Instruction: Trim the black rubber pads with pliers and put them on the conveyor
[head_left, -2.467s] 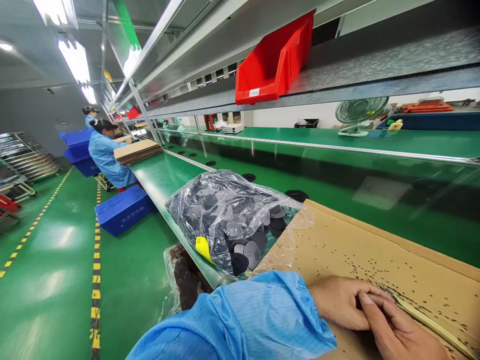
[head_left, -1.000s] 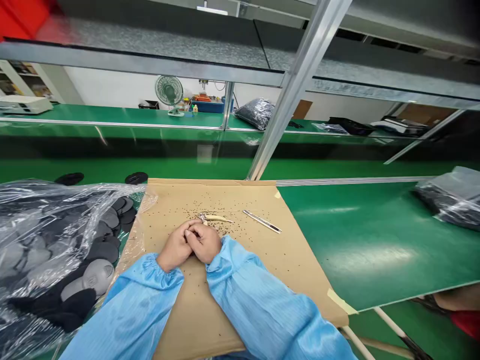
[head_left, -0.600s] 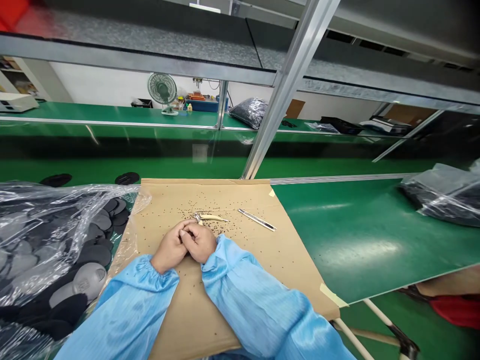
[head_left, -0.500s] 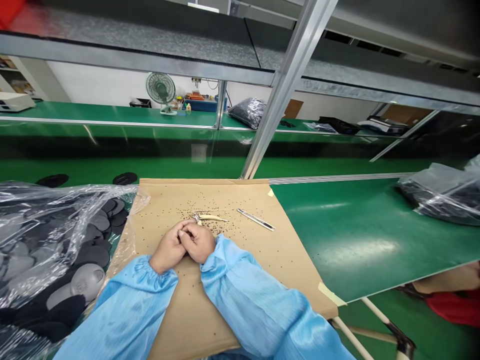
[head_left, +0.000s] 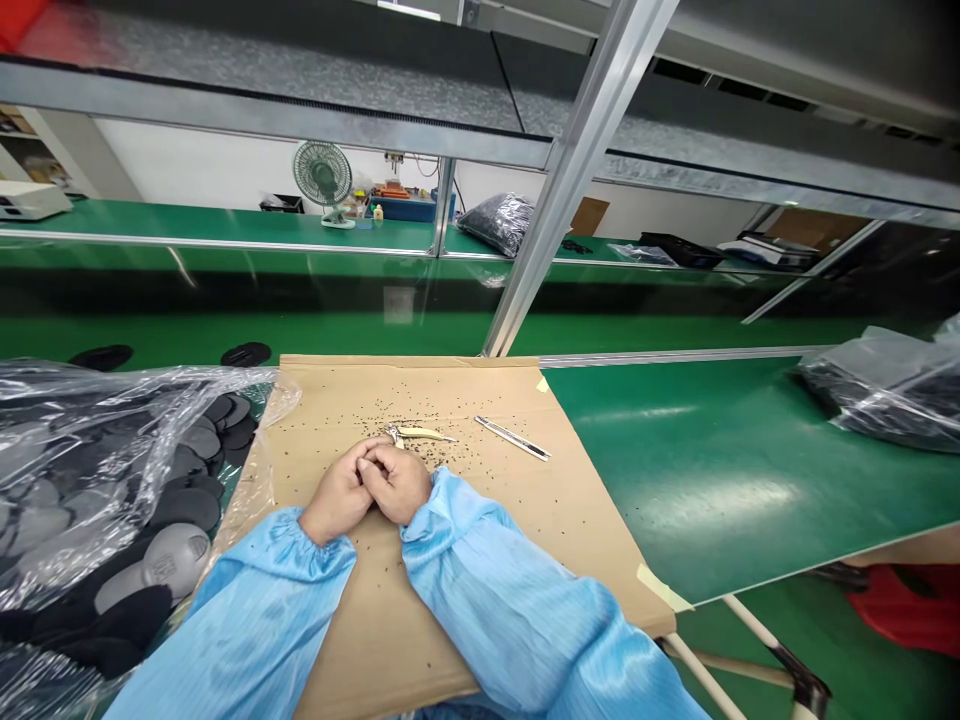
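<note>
My left hand [head_left: 339,498] and my right hand [head_left: 399,486] rest folded together on a brown cardboard sheet [head_left: 450,610], fingers curled in and thumbs close to each other. Nothing shows in either of them, and the inner sides of the fingers are hidden. Just beyond my knuckles lie cutting pliers with pale yellow handles [head_left: 424,434], their near part covered by my fingers. To the right of them is a slim utility knife [head_left: 512,438], apart from both hands. Many tiny dark bits [head_left: 405,408] are scattered over the cardboard around the tools.
On the left, clear plastic [head_left: 90,450] partly covers a heap of dark, flat, rounded pieces [head_left: 187,510]. A metal post [head_left: 574,150] rises behind the cardboard. A wrapped bag [head_left: 885,385] sits on the green table [head_left: 697,480] at right. A fan [head_left: 322,175] stands farther back.
My hands and the tools stay where they were. At the far right edge, the red item and the limb beside it have shifted slightly.
</note>
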